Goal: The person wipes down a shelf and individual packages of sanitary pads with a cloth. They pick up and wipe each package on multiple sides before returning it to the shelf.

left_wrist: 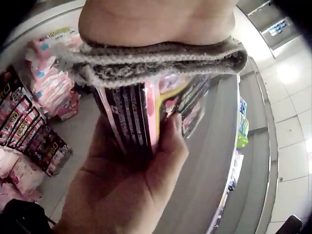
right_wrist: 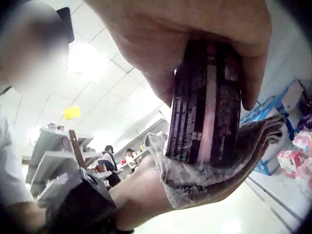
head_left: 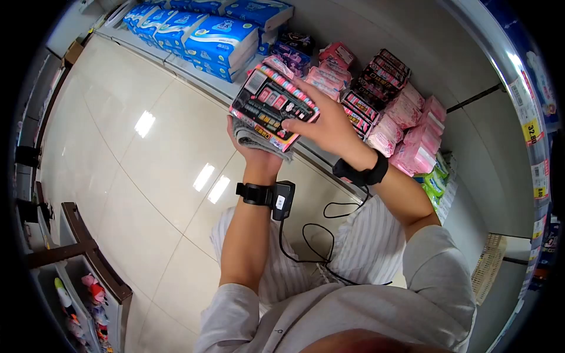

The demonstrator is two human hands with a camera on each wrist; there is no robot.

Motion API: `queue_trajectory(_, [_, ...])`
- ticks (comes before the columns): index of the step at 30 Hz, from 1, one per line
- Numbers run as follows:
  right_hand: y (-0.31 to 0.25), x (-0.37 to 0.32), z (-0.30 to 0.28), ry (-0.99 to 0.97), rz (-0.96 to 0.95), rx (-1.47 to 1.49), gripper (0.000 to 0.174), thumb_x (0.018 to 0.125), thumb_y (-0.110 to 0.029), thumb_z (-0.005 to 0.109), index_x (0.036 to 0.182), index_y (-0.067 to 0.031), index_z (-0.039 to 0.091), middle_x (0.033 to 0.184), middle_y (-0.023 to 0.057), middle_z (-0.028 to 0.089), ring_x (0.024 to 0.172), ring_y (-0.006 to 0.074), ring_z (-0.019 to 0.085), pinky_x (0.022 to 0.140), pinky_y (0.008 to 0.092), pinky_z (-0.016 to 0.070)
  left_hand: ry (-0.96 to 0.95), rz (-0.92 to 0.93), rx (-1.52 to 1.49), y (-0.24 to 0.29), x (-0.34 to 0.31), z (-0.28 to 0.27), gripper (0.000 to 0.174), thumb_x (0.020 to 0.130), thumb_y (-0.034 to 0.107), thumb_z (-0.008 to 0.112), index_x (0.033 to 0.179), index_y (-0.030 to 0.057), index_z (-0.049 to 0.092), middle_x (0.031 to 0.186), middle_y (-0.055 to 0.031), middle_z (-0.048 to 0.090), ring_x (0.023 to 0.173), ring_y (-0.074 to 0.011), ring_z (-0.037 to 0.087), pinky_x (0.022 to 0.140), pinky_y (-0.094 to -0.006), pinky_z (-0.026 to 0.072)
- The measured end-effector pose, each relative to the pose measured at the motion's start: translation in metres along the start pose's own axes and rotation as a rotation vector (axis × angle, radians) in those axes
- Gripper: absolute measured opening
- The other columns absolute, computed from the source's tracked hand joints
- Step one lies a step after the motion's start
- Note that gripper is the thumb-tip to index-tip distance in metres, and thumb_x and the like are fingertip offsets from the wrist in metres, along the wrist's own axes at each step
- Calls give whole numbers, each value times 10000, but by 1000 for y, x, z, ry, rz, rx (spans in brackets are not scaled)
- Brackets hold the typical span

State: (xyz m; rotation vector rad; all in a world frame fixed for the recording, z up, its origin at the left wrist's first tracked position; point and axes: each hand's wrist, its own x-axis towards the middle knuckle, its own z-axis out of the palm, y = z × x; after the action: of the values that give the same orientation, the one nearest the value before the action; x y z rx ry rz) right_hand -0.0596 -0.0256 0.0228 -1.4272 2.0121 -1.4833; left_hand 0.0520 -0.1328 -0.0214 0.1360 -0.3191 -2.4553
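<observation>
My right hand (head_left: 329,128) grips a plastic-wrapped pack (head_left: 272,106) printed in black and pink, its thumb on the printed face and its fingers over the far side. Underneath, my left hand (head_left: 256,154) holds a folded grey cloth (head_left: 250,134) against the pack's lower edge. In the left wrist view the cloth (left_wrist: 161,61) lies between the left palm and the pack's end. From the right wrist, the pack (right_wrist: 207,107) stands with its bottom on the cloth (right_wrist: 195,180). Most of the left fingers are hidden under cloth and pack.
On the low shelf stand blue tissue packs (head_left: 220,44), pink packs (head_left: 415,147), black packs (head_left: 382,76) and green packs (head_left: 435,181). Price tags line a shelf edge (head_left: 532,132) at right. Cables (head_left: 321,259) loop over the lap. A divided bin of toys (head_left: 94,288) stands lower left.
</observation>
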Motion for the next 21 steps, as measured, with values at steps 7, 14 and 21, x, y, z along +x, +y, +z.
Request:
queue_trajectory(7, [-16,-3,10,182,-332,-464,765,768,-111,752,1451,-74,409,1226,205,456,1102,374,518,900,415,463,118,-63,32,-24,-8,5,591,982,592,277,1275,156,547,1232,-73,615,1139,-245,585,1018,-428,450])
queue_trajectory(14, [8,-9,19,338,-165,-6,1039,706,-197,827,1501,38,200,1190,168,497,1105,279,504,950,395,426,-208,-140,-140,-11,1,-20,616,984,606,288,1301,145,546,1237,-81,621,1132,-263,586,1011,-436,453])
queue_trajectory(21, [-35,1,-31,174,-177,-187,1120,650,-255,843,1530,-33,187,994,189,622,869,308,638,756,357,515,69,73,115,11,6,21,657,971,601,288,1404,144,476,1322,-102,577,1183,-304,563,1025,-458,439])
